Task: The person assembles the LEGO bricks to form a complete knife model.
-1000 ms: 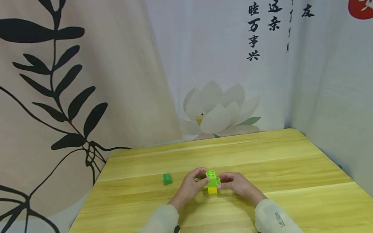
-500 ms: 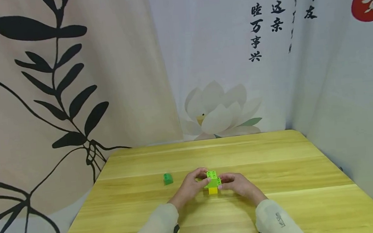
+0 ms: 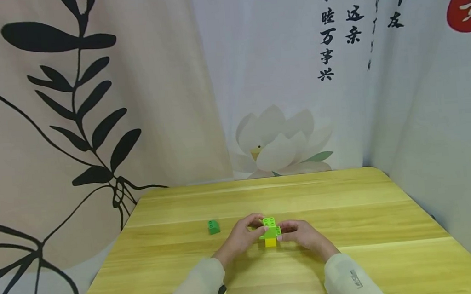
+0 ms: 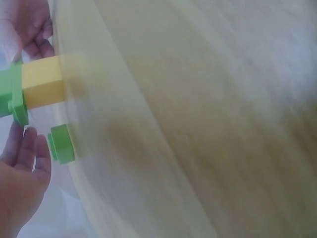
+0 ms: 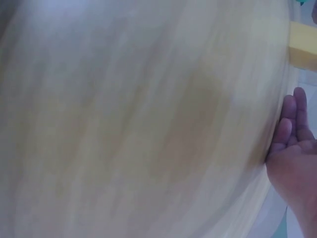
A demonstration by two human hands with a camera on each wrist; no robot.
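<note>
A small stack of toy building bricks (image 3: pixel 271 232) stands upright on the table, light green above and a yellow brick (image 3: pixel 270 242) at the bottom. My left hand (image 3: pixel 242 238) grips the green part from the left, thumb on its near side. From the right, my right hand (image 3: pixel 303 237) pinches the lower green brick (image 3: pixel 278 230) that juts out there. The left wrist view shows the yellow brick (image 4: pixel 42 82) below a flat green plate (image 4: pixel 18 93). In the right wrist view, my right hand (image 5: pixel 294 163) is beside the yellow brick (image 5: pixel 303 45).
A loose darker green brick (image 3: pixel 214 227) lies on the wooden table (image 3: pixel 345 272), left of my left hand. Printed curtains (image 3: pixel 174 101) hang behind the table's far edge and along its right side.
The head view has shifted slightly, so everything sits a little lower and to the right. Both hands keep their hold on the brick stack, with no other visible movement.
</note>
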